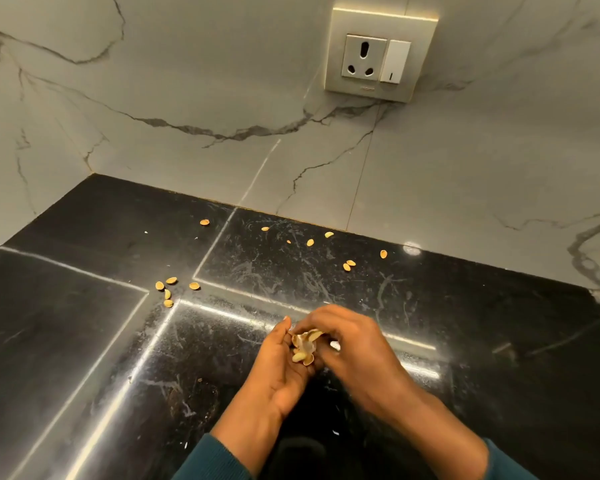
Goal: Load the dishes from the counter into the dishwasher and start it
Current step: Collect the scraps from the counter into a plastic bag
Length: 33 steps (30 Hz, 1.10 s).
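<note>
Over the black stone counter [83,341], my left hand [277,368] is cupped palm up and holds a small heap of pistachio shells [304,346]. My right hand [350,344] curls over that heap from the right, its fingertips on the shells. Several more shells lie loose on the counter: a cluster [168,289] at the left, and others scattered toward the back [310,242] and right [348,265]. No dishes and no dishwasher are in view.
A grey marble-look wall [187,81] backs the counter and meets it in a corner at the left. A wall socket with a switch [376,57] sits high on that wall. The counter surface is scratched and glossy, with light seams.
</note>
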Tool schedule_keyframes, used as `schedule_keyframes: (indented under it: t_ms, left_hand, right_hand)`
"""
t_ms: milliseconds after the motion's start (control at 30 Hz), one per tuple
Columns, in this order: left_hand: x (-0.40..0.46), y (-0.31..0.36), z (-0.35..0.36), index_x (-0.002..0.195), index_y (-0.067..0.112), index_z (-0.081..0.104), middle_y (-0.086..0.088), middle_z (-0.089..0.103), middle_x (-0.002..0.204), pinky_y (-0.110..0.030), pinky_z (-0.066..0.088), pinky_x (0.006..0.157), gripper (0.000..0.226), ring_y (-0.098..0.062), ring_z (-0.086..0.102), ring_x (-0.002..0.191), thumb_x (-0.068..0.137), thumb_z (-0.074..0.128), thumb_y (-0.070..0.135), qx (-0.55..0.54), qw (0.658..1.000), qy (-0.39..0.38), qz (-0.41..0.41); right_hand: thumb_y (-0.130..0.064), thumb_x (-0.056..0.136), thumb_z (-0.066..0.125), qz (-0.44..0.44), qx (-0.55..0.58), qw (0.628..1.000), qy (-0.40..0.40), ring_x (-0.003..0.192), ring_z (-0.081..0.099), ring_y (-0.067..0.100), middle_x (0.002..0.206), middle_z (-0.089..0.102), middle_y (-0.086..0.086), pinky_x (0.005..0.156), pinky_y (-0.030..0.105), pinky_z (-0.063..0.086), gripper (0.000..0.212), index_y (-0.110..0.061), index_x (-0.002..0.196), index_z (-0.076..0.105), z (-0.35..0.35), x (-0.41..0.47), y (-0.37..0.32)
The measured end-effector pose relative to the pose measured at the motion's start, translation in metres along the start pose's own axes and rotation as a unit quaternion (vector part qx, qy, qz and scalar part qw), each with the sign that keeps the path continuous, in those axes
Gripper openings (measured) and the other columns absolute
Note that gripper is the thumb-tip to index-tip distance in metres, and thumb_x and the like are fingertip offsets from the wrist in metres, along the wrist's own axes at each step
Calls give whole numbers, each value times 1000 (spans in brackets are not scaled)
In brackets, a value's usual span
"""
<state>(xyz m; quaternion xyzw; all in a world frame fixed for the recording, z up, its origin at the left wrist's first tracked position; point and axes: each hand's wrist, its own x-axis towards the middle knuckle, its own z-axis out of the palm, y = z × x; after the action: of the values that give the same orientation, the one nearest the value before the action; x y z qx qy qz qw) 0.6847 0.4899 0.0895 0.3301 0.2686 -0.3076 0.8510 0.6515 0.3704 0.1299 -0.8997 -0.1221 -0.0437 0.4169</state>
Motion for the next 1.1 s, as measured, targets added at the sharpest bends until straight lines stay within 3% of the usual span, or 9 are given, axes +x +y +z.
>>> schedule_keyframes:
  t_ms: [133, 267, 367, 433, 567, 767, 833, 1000, 1100]
  left_hand:
    - [4, 0, 8, 83, 3, 60, -12, 66, 67, -24, 53, 50, 35, -19, 65, 57, 100, 39, 25, -28, 1000, 7, 8]
    - [14, 3, 6, 89, 1, 57, -19, 64, 74, -27, 54, 50, 26, -24, 62, 62, 97, 45, 23, -38, 998, 45, 15]
    - [16, 5, 0, 92, -1, 58, -20, 63, 79, -27, 55, 51, 28, -24, 63, 63, 97, 46, 24, -47, 997, 49, 21]
    - [16, 7, -4, 89, -2, 60, -18, 64, 76, -27, 56, 53, 33, -22, 64, 61, 98, 45, 26, -42, 998, 45, 24]
    - [15, 9, -8, 80, 3, 60, -12, 61, 72, -25, 55, 53, 34, -19, 60, 63, 97, 46, 29, -36, 998, 37, 35]
    - [13, 13, -17, 79, 8, 56, -8, 55, 68, -19, 40, 41, 28, -13, 53, 53, 95, 48, 30, -41, 997, 41, 41]
    - [12, 16, -22, 79, 8, 57, -9, 57, 67, -18, 40, 39, 27, -13, 53, 53, 94, 49, 29, -40, 997, 45, 48]
    - [10, 19, -28, 85, 4, 59, -11, 61, 71, -23, 47, 45, 30, -17, 58, 59, 93, 51, 31, -14, 998, 45, 49]
    - [13, 17, -24, 94, -2, 61, -17, 64, 84, -30, 53, 58, 38, -21, 63, 68, 93, 49, 34, -8, 999, 34, 42]
  right_hand:
    - [8, 79, 64, -33, 2, 998, 53, 96, 61, 5, 98, 65, -12, 81, 24, 50, 33, -18, 99, 71, -4, 2, 2]
    - [0, 83, 69, 54, 11, 989, 135, 89, 61, 2, 93, 64, -14, 75, 15, 48, 24, -19, 97, 71, -13, -2, 30]
    - [-10, 83, 71, 108, -96, 989, 31, 88, 55, 0, 94, 59, -14, 77, 17, 44, 23, -24, 101, 70, 4, -16, 60]
    - [-15, 84, 68, 84, -169, 982, -28, 94, 50, 8, 98, 54, -11, 76, 25, 46, 25, -28, 104, 66, 22, -27, 70]
    - [-21, 89, 59, 49, -220, 973, -57, 98, 44, 10, 103, 46, -12, 67, 27, 46, 21, -31, 107, 56, 32, -30, 68]
    - [-18, 88, 56, 21, -246, 962, -115, 106, 39, 15, 110, 42, -5, 74, 34, 47, 24, -26, 108, 46, 38, -26, 62]
    - [-13, 89, 55, 41, -248, 963, -95, 103, 42, 17, 108, 44, -2, 73, 33, 46, 21, -22, 106, 49, 41, -22, 64]
    - [-5, 80, 59, 110, -89, 990, 3, 81, 50, 6, 87, 51, -9, 67, 23, 42, 20, -23, 88, 58, 35, -6, 58]
    - [-5, 78, 68, 83, 38, 995, 46, 81, 55, 6, 85, 55, -12, 66, 14, 41, 21, -23, 87, 61, 20, 7, 24]
